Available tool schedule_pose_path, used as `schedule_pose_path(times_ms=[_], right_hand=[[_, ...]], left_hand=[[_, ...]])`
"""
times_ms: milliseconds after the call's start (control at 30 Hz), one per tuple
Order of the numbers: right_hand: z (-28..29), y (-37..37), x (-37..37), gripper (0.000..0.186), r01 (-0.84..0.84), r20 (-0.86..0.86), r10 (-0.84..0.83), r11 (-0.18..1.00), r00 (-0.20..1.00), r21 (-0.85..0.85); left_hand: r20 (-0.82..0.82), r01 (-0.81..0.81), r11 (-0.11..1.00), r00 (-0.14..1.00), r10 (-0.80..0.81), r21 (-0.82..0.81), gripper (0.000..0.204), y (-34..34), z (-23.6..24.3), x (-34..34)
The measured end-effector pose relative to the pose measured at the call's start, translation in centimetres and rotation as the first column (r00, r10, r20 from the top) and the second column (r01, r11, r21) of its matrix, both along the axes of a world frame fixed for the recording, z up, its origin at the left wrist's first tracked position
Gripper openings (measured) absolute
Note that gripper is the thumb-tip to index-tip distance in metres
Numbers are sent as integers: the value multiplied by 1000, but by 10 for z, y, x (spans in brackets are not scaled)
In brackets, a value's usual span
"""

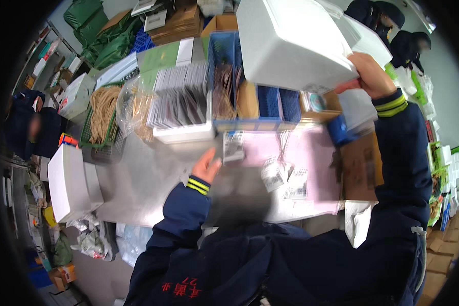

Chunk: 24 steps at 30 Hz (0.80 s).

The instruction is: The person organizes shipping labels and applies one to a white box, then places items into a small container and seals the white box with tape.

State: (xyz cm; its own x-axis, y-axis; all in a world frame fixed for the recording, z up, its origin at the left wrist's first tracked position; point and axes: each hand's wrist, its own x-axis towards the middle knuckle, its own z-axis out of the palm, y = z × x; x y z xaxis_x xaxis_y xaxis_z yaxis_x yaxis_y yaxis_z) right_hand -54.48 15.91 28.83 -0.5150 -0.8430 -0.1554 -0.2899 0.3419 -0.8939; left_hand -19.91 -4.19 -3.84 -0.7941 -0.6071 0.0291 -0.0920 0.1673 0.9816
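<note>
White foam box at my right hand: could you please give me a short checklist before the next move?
1. Right hand on the white foam box: ok, its fingers grip the right edge.
2. Left hand supporting the box: not ok, it is apart from it.
3. Left hand free: ok, nothing seen in it.
4. Box clear of the blue basket: cannot tell, they overlap in this view.
5. Pink sheet free of packets: not ok, white packets lie there.
</note>
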Motion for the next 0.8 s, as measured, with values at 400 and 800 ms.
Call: schedule_pose_path(times_ms=[400,800], right_hand=[[-314,27,354,27,-41,-11,41,999,999,14],[-288,-21,403,51,22,-741,-16,1000,672,-1]], left_hand=[[-146,30,925,989,27,379,51,28,22,202],[107,68,749,994,3,-659,45,10,27,162]])
